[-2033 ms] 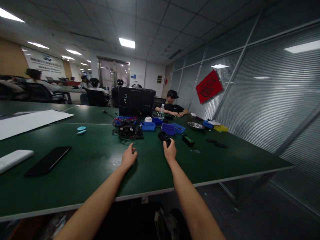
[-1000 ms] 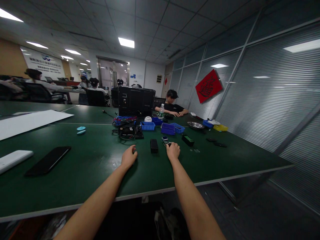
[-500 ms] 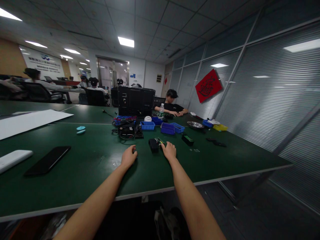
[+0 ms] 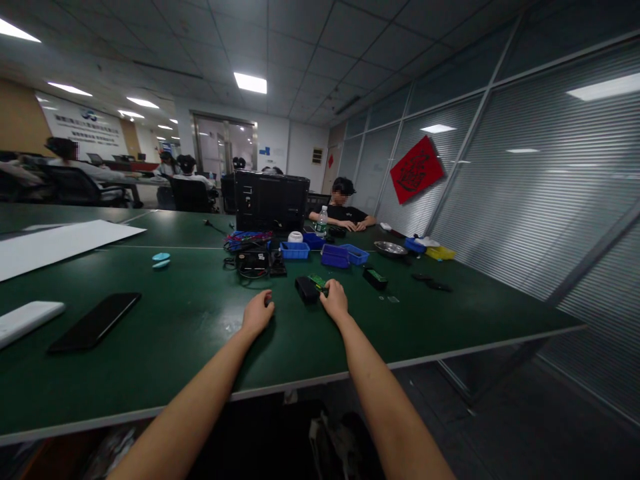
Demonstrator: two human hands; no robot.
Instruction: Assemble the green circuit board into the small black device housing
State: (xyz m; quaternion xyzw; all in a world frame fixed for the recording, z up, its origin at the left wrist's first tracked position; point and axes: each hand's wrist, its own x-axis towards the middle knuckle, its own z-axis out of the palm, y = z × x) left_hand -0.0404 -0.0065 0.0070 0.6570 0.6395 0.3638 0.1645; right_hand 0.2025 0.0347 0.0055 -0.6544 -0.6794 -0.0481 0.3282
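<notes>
My right hand (image 4: 335,301) pinches the near right edge of a green circuit board (image 4: 317,281). The board is tilted against a small black case (image 4: 305,289) on the table, and its lower part is hidden by the case and my fingers. To the left of the case, my left hand (image 4: 258,312) rests on the green tabletop (image 4: 200,320). Its fingers are loosely curled with a gap by the thumb, and it holds nothing visible. Right of my right hand lies another black case with a green board (image 4: 375,278).
Blue bins (image 4: 295,251), a black power adapter (image 4: 253,261) with cables and a monitor (image 4: 273,202) stand beyond my hands. A metal dish (image 4: 391,249) lies at the right, with dark flat pieces (image 4: 439,287) nearer. A black phone-like slab (image 4: 95,322) lies left. A person (image 4: 344,210) sits across.
The circuit board has turned so that its green face shows more. The black case has shifted slightly left and rotated. My right hand has moved a little left; my left hand stays put.
</notes>
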